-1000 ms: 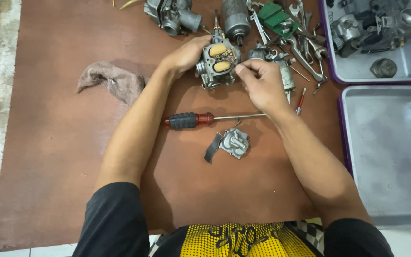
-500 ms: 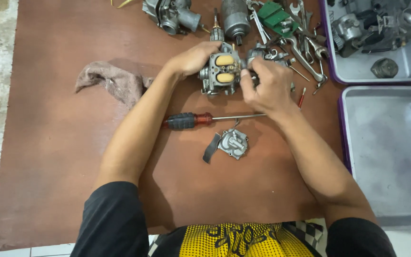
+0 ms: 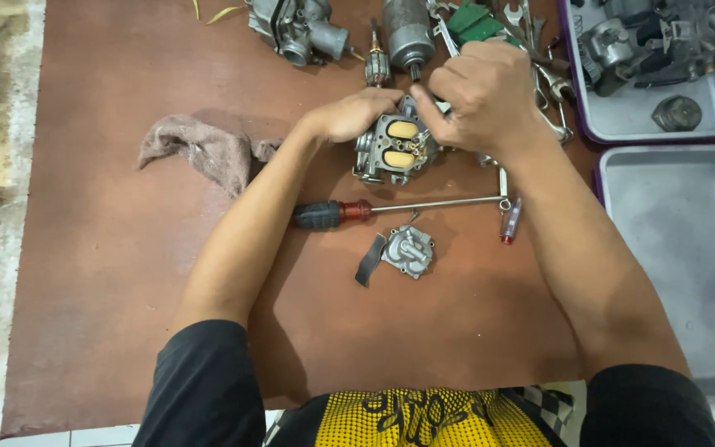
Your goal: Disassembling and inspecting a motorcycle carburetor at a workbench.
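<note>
While L hand (image 3: pixel 349 114) steadies carburetor (image 3: pixel 395 147) | R hand (image 3: pixel 482 95) fingers pinched at its top, contents unclear.

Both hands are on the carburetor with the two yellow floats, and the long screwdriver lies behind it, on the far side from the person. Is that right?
Not quite. In the head view the left hand and right hand are on the carburetor, but the screwdriver lies in front of it, on the near side toward the person, not behind it.
</note>
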